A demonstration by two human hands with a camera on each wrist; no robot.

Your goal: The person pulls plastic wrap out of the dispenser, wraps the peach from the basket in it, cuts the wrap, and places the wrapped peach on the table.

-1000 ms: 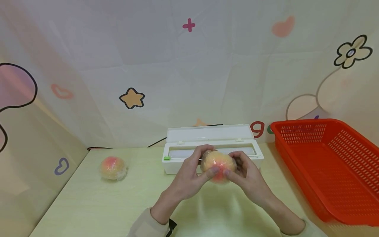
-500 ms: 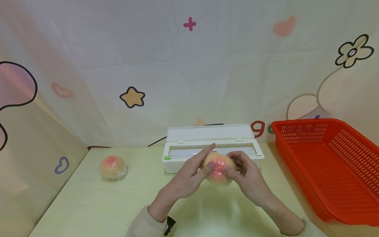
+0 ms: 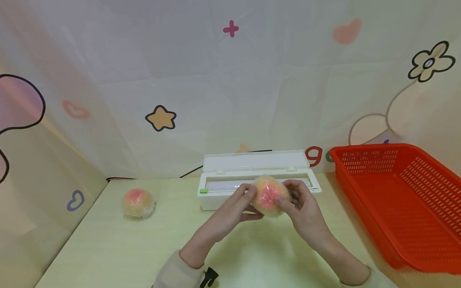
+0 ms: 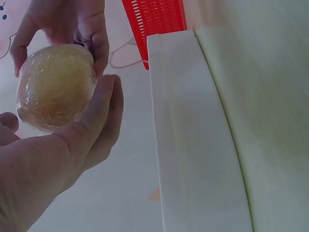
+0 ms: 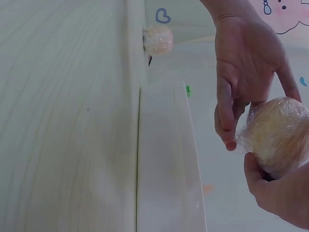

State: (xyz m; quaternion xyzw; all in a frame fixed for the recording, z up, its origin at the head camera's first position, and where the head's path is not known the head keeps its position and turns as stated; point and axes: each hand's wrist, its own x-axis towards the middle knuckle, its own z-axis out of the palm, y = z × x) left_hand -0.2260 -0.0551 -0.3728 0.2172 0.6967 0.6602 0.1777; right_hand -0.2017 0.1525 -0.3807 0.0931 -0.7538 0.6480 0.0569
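Note:
A yellow peach with a pink blush, covered in shiny cling film, is held above the table between both hands. My left hand grips its left side, thumb on the near face and the other fingers lower down. On the opposite side my right hand holds it, thumb on the pink patch and fingers curled behind. The left wrist view shows the paler side of the wrapped peach. Loose film bunches near the left fingertips in the right wrist view.
Behind the hands stands a white cling film dispenser, lid up, its roll showing. A second wrapped peach sits on the table at the left. To the right is a red plastic basket.
The held peach has turned and risen slightly. My left fingers have shifted from its far top to underneath, and the left thumb has moved up its left side. The right hand keeps its grip.

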